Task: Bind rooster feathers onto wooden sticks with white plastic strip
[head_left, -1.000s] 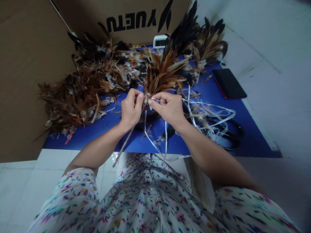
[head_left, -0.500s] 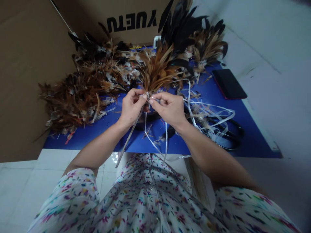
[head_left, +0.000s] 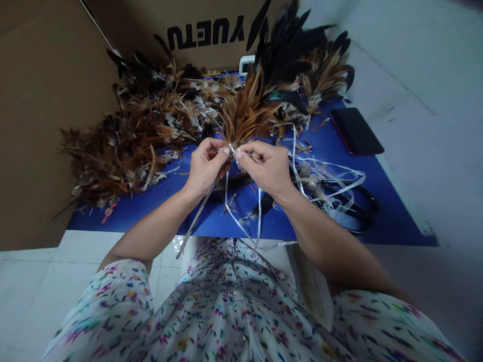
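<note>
A bundle of brown feathers (head_left: 247,113) points away from me, its base pinched between the thumb and fingers of my left hand (head_left: 207,163). From under that hand a thin stick-like stem (head_left: 196,218) slants down past the table edge. My right hand (head_left: 267,166) is closed on a white ribbon (head_left: 232,149) at the bundle's base, close beside my left fingertips. Lengths of the same ribbon loop down below the hands and off to the right. My fingers partly hide the base.
Loose brown feathers (head_left: 128,136) heap on the left of the blue table (head_left: 222,223). Dark feathers (head_left: 294,45) stand behind. A black phone (head_left: 356,130) lies right, above tangled ribbon and black-handled scissors (head_left: 364,201). Cardboard (head_left: 37,100) walls rise left and behind.
My right hand has moved slightly to the right, and a short stretch of white ribbon now shows between the hands. The feather bundle has tilted a little rightward.
</note>
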Action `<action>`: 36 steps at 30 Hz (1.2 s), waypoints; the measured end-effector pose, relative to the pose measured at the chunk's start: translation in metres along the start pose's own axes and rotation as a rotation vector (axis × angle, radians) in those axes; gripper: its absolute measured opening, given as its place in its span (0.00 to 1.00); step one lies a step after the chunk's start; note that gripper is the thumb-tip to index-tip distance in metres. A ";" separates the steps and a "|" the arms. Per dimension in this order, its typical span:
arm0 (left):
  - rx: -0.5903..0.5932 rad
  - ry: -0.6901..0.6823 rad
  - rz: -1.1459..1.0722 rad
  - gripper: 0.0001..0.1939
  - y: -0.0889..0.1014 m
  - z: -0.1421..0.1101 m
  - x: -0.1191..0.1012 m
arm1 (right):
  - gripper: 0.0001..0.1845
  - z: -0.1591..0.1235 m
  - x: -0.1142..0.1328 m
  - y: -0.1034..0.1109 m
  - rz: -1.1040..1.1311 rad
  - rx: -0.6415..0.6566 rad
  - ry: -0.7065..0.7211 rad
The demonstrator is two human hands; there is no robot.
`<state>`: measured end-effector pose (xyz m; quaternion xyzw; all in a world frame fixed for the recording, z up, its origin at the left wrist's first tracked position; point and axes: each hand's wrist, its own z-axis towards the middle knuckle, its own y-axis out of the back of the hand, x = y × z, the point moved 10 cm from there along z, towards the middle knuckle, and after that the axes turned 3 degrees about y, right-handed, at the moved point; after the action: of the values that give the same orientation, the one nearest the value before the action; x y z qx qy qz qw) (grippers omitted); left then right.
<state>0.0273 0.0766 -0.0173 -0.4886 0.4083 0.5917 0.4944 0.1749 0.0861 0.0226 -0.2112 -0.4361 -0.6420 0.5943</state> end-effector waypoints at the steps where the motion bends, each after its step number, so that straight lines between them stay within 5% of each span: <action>1: -0.010 -0.006 0.007 0.20 0.001 0.000 0.000 | 0.10 0.000 -0.001 -0.001 0.004 0.006 -0.008; 18: 0.200 -0.160 0.375 0.09 -0.015 -0.009 -0.017 | 0.06 0.003 -0.018 -0.010 0.075 0.131 -0.179; 29: 0.044 -0.599 0.783 0.08 -0.016 -0.018 -0.048 | 0.07 0.004 -0.043 -0.024 0.406 0.204 -0.329; 36: 0.118 -0.851 0.793 0.07 -0.022 -0.028 -0.047 | 0.05 0.004 -0.040 -0.023 0.379 0.245 -0.337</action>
<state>0.0550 0.0441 0.0235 0.0109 0.3577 0.8521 0.3820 0.1599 0.1108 -0.0138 -0.3193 -0.5558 -0.4176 0.6440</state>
